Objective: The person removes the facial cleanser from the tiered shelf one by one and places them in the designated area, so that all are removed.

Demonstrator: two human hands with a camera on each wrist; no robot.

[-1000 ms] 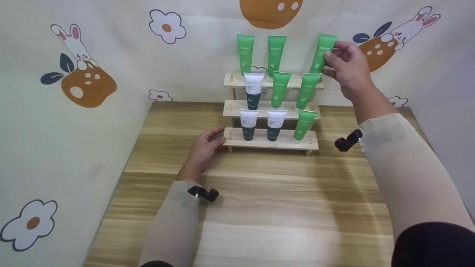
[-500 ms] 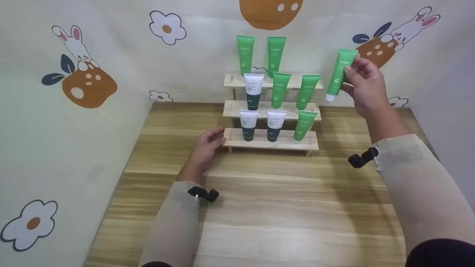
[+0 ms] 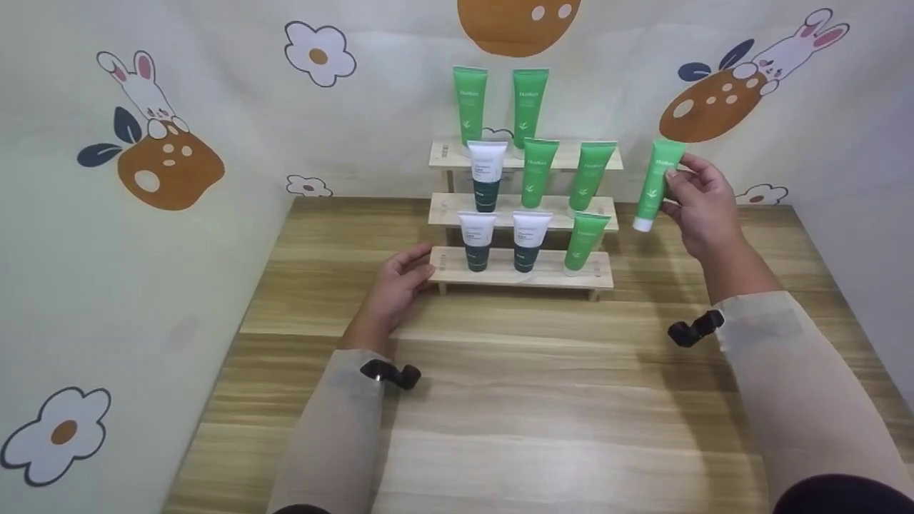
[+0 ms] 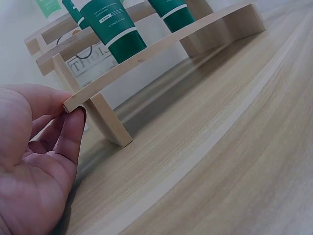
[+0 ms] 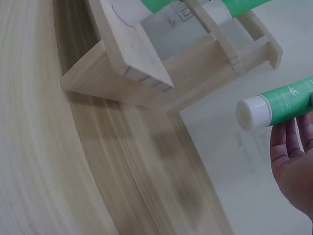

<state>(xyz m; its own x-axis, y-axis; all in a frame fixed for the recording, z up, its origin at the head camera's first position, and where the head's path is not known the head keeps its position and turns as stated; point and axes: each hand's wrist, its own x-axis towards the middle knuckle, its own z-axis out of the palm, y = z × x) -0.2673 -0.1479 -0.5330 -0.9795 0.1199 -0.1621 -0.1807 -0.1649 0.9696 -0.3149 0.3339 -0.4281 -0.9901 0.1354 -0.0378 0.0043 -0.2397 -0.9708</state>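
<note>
My right hand (image 3: pixel 703 207) holds a green squeeze tube (image 3: pixel 659 178) in the air to the right of the three-tier wooden rack (image 3: pixel 441 268). The tube's white cap (image 5: pixel 254 113) points down, clear of the rack and tabletop. At the rack's front left corner, my left hand (image 4: pixel 41 152) pinches the end of the lowest shelf (image 4: pixel 142 58) between thumb and fingers. On the top tier stand two green tubes (image 3: pixel 528 107). A white and dark green tube (image 3: pixel 487 175) and two green ones occupy the middle tier. The bottom tier bears two white and dark green tubes (image 3: pixel 477 239) and a green tube (image 3: pixel 587 243).
The rack stands on a wood-grain tabletop (image 3: pixel 514 400), near the back wall covering (image 3: pixel 385 128) printed with rabbits and flowers. Similar covering (image 3: pixel 178 285) bounds the left side, and a pale wall (image 3: pixel 857 200) bounds the right.
My right hand has lifted the green tube off the right end of the top tier, moved it rightward, then lowered it beside the rack. My left hand has stayed at the bottom shelf.
</note>
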